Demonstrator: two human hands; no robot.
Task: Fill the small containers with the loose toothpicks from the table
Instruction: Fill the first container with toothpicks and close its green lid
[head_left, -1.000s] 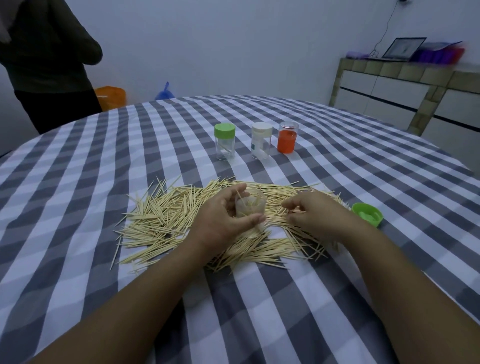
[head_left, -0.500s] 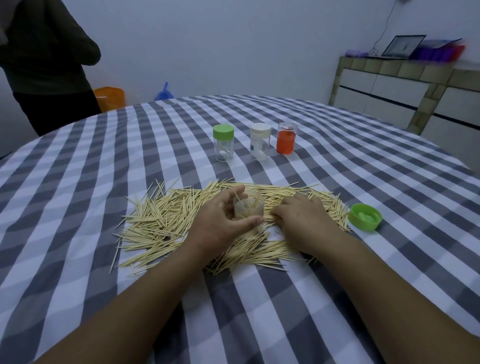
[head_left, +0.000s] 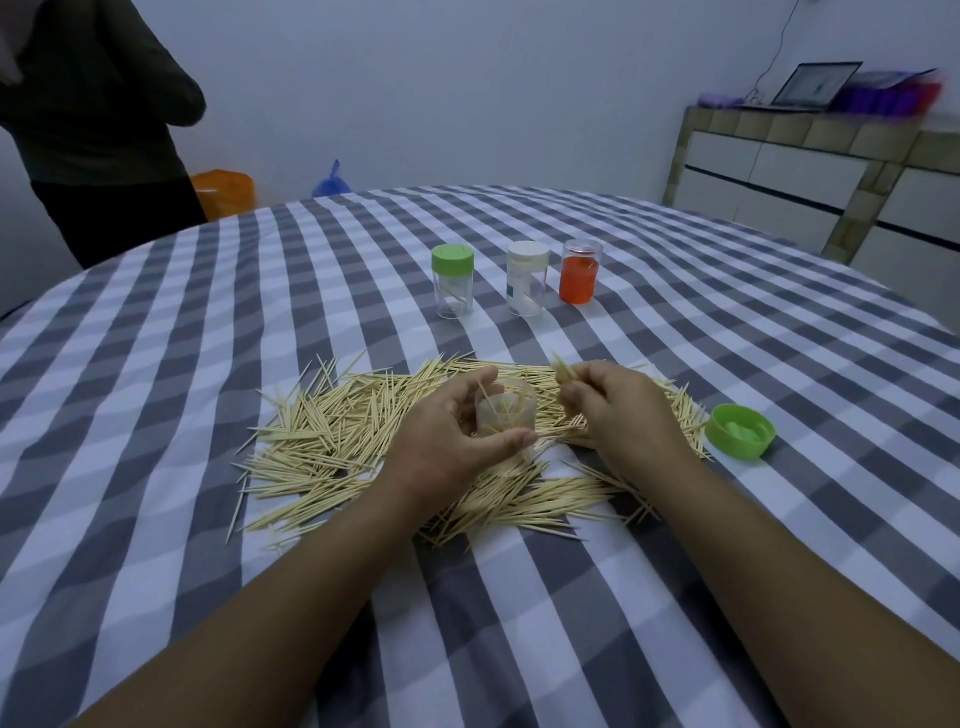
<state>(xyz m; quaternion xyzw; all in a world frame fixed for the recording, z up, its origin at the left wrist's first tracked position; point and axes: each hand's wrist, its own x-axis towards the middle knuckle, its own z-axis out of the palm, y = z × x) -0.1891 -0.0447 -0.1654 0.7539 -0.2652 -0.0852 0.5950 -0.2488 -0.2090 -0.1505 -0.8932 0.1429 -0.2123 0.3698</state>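
Wooden loose toothpicks (head_left: 332, 441) lie heaped on the near middle of the checked tablecloth (head_left: 156, 364). Amid them the left hand (head_left: 447, 441) grips the small clear open container (head_left: 505, 410) (some picks already inside). Rightward, the right hand (head_left: 618, 410), half a second ago flat on the heap, has lifted, pinching a small bundle of toothpicks (head_left: 563, 371).

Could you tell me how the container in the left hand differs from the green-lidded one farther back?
The held container is open, the green-lidded container capped. The held one is gripped by the left hand over the toothpick pile; the other stands free. The held one holds more toothpicks. Both are small and clear.
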